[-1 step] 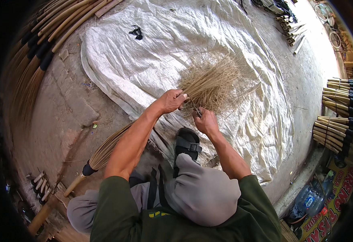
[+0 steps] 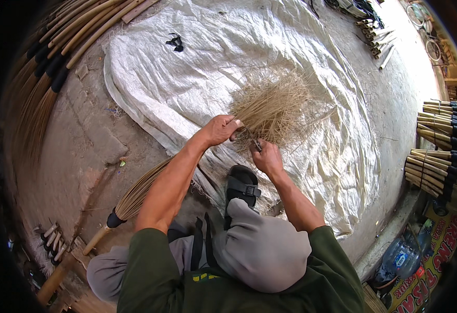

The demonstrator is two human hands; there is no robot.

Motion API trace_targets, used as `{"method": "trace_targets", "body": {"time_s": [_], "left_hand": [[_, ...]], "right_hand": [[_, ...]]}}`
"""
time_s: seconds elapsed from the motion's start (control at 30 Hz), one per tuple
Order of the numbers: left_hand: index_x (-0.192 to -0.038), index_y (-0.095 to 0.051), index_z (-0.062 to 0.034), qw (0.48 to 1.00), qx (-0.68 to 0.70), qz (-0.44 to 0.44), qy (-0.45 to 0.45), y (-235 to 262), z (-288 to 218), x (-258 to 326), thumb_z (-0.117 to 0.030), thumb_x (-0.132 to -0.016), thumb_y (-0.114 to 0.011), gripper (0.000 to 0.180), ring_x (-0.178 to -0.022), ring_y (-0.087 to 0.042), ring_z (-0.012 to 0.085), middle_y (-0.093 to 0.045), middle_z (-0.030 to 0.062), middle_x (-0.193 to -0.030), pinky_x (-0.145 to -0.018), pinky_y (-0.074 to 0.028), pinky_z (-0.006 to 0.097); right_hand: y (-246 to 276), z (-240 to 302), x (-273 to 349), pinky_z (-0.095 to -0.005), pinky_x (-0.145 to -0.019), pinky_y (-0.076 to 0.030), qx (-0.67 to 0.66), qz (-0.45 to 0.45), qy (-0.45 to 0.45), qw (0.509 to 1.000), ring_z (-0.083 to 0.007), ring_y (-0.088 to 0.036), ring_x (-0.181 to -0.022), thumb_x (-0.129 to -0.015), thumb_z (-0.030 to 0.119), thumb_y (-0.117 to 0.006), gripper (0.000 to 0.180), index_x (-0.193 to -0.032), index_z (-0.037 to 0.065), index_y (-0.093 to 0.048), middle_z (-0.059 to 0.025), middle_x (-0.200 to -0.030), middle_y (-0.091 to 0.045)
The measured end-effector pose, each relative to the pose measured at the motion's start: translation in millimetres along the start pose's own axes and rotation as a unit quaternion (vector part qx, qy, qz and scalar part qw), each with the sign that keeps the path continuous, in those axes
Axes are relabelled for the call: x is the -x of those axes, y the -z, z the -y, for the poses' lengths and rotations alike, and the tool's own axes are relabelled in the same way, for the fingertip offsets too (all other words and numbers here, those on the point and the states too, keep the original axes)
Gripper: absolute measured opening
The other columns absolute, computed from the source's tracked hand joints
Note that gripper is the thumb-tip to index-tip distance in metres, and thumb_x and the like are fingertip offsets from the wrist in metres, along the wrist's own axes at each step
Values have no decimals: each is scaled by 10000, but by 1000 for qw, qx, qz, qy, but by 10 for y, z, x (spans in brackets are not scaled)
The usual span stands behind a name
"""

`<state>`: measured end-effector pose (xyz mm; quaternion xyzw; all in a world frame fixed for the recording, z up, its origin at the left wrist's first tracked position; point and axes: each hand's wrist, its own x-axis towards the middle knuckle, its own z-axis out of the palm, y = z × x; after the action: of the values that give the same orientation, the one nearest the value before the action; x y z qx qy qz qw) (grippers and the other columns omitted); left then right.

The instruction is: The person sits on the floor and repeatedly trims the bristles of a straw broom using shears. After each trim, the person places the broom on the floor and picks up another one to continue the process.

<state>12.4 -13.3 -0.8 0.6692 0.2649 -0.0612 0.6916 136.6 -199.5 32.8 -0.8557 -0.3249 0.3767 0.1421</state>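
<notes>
My left hand (image 2: 221, 130) is closed around a bunch of straw-coloured bristles (image 2: 262, 107), which fan out up and to the right. In my right hand (image 2: 266, 157), just below, is a dark metal tool (image 2: 256, 144) that looks like scissors, its narrow end against the bristles by my left fingers. Most of the tool is hidden by the fingers. A heap of loose cut fibres (image 2: 296, 112) lies under and beyond the bunch. The broom (image 2: 132, 201) at my left passes beneath my left forearm; I cannot see whether its bristles join the held bunch.
A wrinkled white sheet (image 2: 150, 68) covers the floor ahead, with a black scrap (image 2: 176, 43) on it. Brooms (image 2: 56, 68) lie at the far left. Bundled handles (image 2: 432, 169) stand right, near a plastic bottle (image 2: 400, 259). My sandalled foot (image 2: 243, 186) rests on the sheet's near edge.
The bristle ends look a little more spread, and my left fingers have shifted very slightly. Both hands stay in nearly the same place.
</notes>
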Motion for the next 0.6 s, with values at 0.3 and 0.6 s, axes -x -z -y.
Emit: {"method": "trace_targets", "body": {"time_s": [0.3,0.6], "left_hand": [[-1026,-675,-2,1000,12,7,22,23,-21,-12,-350,-1053,-509,386,-655,-558,104,-612,17,-690,-625,-444,292],[-973,-667,-12,1000,6,6,8,-48,-8,-2,-331,-1067,-515,366,-635,-535,88,-584,-15,-679,-589,-428,297]], "right_hand": [[110,-44,34,-555,-802,-493,-26,27,32,999,-484,-665,-909,-954,557,-618,553,-912,6,-617,-278,-865,-687],[43,-1,-51,-563,-766,-487,5,-11,34,999,-505,-643,-864,-937,485,-653,474,-878,15,-632,-292,-817,-664]]}}
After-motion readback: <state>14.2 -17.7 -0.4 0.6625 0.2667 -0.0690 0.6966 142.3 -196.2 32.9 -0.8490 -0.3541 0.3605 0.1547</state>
